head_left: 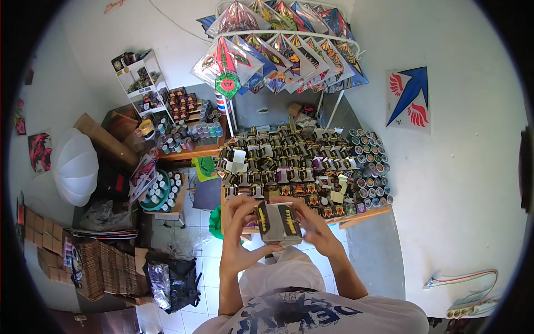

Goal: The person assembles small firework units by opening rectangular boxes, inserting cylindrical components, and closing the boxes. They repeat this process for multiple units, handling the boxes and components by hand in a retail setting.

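Observation:
Between my two hands, above my lap, is a small cardboard box (280, 222) with black flaps, yellow lettering and a grey middle. My left hand (238, 231) grips its left side, the thumb stretched along the lower edge. On the other side my right hand (316, 228) closes round the right edge and far corner, with some fingertips hidden behind the box. Just beyond, the table holds rows of similar small black boxes (256, 178), many with their flaps standing up. Several finished-looking red and black boxes (300, 190) lie near its front edge.
Round spools (370, 167) crowd the table's right end. Kites in clear sleeves (278, 61) hang from a white rack above it. At left stand a white umbrella (75, 167), a teal basket (158, 192) with spools, stacked flat cardboard (108, 267) and a black backpack (175, 284).

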Demonstrator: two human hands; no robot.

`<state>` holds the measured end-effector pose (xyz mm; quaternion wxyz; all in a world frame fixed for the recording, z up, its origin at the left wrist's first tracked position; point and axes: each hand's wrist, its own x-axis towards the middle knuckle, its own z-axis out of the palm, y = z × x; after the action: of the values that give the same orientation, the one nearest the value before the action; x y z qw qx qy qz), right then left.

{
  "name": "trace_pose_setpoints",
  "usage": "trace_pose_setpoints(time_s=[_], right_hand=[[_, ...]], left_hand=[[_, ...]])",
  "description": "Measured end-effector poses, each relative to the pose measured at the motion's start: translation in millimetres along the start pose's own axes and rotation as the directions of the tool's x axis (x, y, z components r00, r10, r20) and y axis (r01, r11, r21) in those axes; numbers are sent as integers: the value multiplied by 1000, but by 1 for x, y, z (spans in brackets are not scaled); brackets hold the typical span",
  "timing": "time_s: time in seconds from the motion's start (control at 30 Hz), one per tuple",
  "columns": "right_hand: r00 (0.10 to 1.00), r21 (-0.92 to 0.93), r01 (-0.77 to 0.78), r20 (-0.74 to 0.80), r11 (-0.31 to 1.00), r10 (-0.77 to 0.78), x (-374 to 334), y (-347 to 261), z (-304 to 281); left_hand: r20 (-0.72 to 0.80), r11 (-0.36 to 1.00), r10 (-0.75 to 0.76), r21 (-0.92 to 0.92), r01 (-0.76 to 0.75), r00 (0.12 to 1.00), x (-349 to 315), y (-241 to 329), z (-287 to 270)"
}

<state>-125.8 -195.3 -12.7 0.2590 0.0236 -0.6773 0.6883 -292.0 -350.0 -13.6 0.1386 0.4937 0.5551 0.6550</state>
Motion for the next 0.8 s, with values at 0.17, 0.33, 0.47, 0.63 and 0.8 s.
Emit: trace_pose_setpoints(time_s=[0.17, 0.33, 0.47, 0.63, 0.8], right_hand=[[990, -132, -130, -65, 983, 122, -13, -6, 9], [969, -366, -93, -247, 926, 0, -13, 1, 3], [959, -379, -101, -283, 920, -12, -16, 12, 0], [950, -446, -62, -301, 893, -84, -7, 11, 5], [942, -462, -44, -314, 886, -117, -3, 7, 10]], left_hand=[[10, 987, 97, -128, -95, 995, 11, 0, -2], [4, 896, 412, 181, -406, 911, 24, 13, -6], [-22, 903, 340, 287, -320, 940, 20, 18, -4], [-54, 782, 550, 385, -491, 833, 9, 3, -1], [-158, 886, 369, 356, -295, 916, 12, 16, 10]])
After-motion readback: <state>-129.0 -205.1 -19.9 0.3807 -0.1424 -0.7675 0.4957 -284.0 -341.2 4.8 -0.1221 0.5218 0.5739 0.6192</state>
